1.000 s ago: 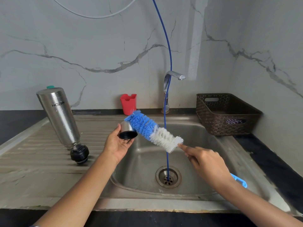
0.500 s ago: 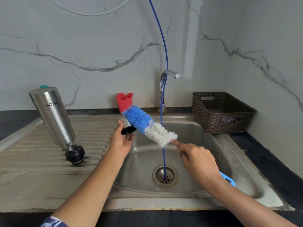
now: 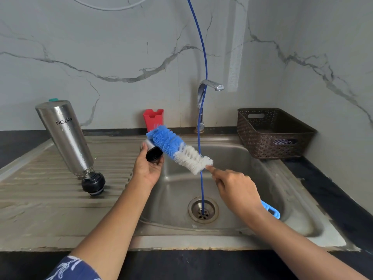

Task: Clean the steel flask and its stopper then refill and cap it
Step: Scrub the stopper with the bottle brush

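The job looks about half way, I think. The tall shiny steel flask (image 3: 64, 138) stands upside down and tilted on the ribbed steel draining board (image 3: 40, 199), left of the sink bowl; drops of water sit on its side, so it may be washed already. Its mouth points down by the round black stopper (image 3: 93, 181) and seems to touch it; I cannot tell if the stopper is clean.

The small steel cap with a black inside (image 3: 152, 151) is being scrubbed now. Filling the flask and closing it is not yet done; no water comes from the curved steel tap (image 3: 203, 91).

The left hand (image 3: 148, 170) is up over the left edge of the steel sink (image 3: 262, 178); its fingers and thumb curl round the cap. The right hand (image 3: 238, 193) grips the handle of the long blue and white fluffy bottle brush (image 3: 177, 150), with its pointing finger straight out to the white bristles; the blue bristles press on the cap.
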The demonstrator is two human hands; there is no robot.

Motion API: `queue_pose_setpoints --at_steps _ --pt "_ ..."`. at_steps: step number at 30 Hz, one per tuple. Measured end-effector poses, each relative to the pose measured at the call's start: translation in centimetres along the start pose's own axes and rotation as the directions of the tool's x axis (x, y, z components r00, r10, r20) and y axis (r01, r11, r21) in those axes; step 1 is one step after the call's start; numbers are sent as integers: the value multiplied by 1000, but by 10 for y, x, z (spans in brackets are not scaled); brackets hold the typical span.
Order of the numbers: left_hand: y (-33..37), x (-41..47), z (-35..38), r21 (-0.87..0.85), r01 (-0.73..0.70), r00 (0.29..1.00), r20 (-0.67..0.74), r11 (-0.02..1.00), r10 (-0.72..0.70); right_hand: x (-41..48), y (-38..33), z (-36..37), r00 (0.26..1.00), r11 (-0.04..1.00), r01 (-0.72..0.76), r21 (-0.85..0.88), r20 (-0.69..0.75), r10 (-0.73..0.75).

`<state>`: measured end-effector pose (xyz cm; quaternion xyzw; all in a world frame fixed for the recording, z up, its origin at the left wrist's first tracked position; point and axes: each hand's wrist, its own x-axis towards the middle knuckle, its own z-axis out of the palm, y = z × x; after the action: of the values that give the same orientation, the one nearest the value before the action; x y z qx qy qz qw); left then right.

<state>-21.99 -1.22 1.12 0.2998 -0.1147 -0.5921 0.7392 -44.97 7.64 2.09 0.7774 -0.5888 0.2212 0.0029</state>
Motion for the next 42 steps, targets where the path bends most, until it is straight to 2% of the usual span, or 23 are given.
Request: queue_pose_setpoints --at_steps 5,9,16,22,27,30,35,39,42 --pt "-2 2 -4 47 -10 1000 22 999 9 -7 -7 2 999 998 42 46 -12 -42" --pt "-3 5 -9 23 -1 1000 9 1000 1 1 1 7 999 998 -44 47 14 44" --pt "-1 0 -6 18 13 1000 21 1000 -13 -1 2 12 999 998 -29 50 20 28" --pt "-1 0 -7 60 22 999 42 998 -25 -7 -2 13 1000 995 -10 104 15 8" --pt "-4 1 -9 109 15 999 49 994 -21 -4 7 13 996 993 -86 79 20 84" --pt "-5 4 -12 167 22 999 41 986 -29 -8 -1 12 999 991 -33 133 -5 34" --pt "-5 5 -12 85 21 1000 13 996 -23 -5 5 12 994 989 -106 104 28 104" --pt "-4 3 -10 19 52 998 35 998 -52 -9 0 12 997 988 -73 135 16 72" --pt "-4 3 -9 14 48 998 36 999 -48 -7 4 15 994 988 -101 119 49 96"
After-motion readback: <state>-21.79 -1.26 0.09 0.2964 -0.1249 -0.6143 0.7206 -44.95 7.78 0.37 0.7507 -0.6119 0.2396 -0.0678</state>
